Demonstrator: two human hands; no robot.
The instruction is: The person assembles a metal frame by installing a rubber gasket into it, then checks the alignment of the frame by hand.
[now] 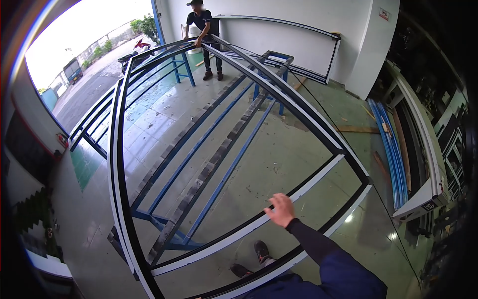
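Note:
My right hand [280,210] is over the near crossbar [224,240] of a large black-and-white frame, with its fingers loosely bent and a little apart. Nothing shows in its grasp; whether the fingertips touch the bar I cannot make out. My left hand is out of view. The long frame [117,164] lies flat across blue trestles [219,192] topped with dark pads. Its nearest bar [251,283] passes in front of my body, above my shoes. At the far end, another person [200,25] has both hands at the frame's corner.
Another frame [331,59] leans on the back wall. Blue bars [387,149] lie on the floor at right, beside a long pale machine or bench [423,199]. A thin dark cable crosses the floor at right. A red motorbike [142,47] stands outside the open doorway.

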